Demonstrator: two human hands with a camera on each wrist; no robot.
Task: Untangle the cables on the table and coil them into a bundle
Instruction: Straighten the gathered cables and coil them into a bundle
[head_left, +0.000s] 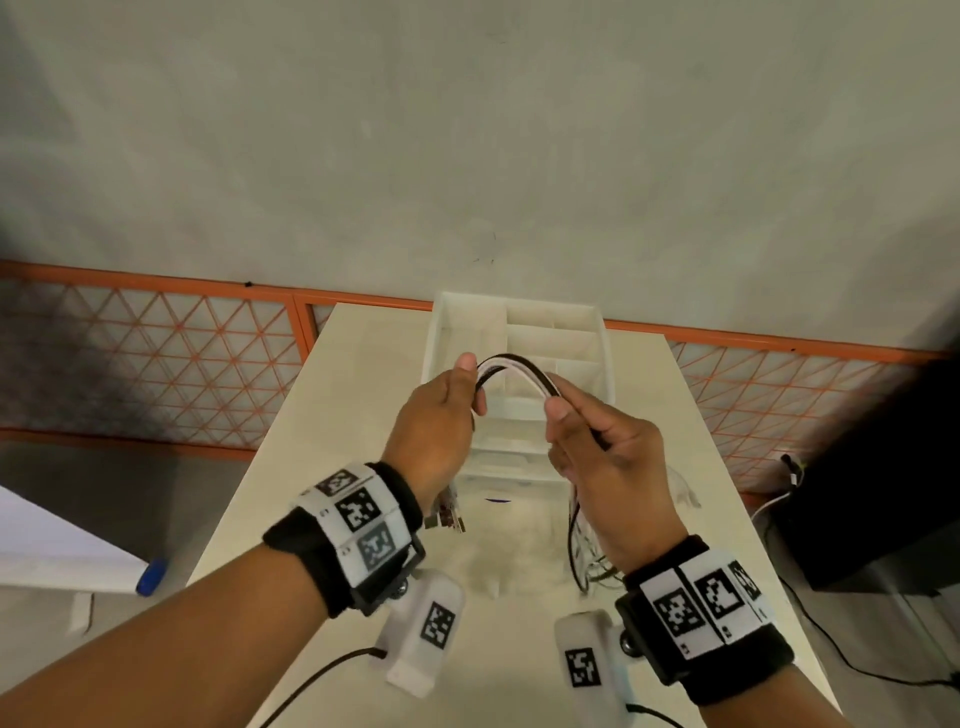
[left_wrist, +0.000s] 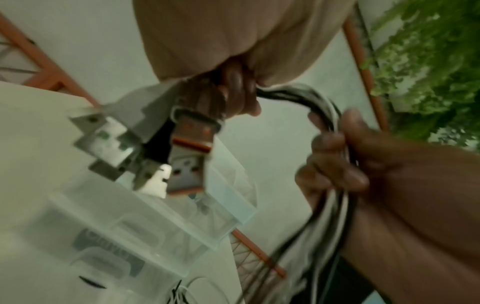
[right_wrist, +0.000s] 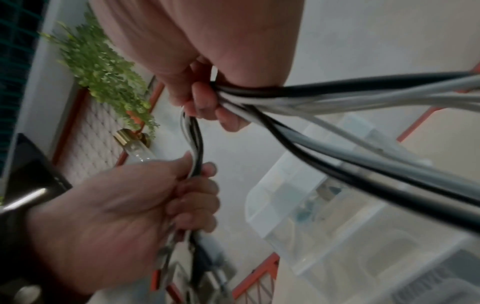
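- Fingers (head_left: 480, 400) of the left hand (head_left: 441, 421) are curled tight round the cables (head_left: 514, 364); the right hand (head_left: 597, 441) grips the same bunch, at 3 o'clock from the left.
- The black and white cables arch between both fists, held above the worktop (head_left: 322, 441).
- USB plugs (left_wrist: 187, 160) hang below the left hand.
- A clear organiser box (head_left: 587, 332) sits at 12 o'clock, beyond the hands.
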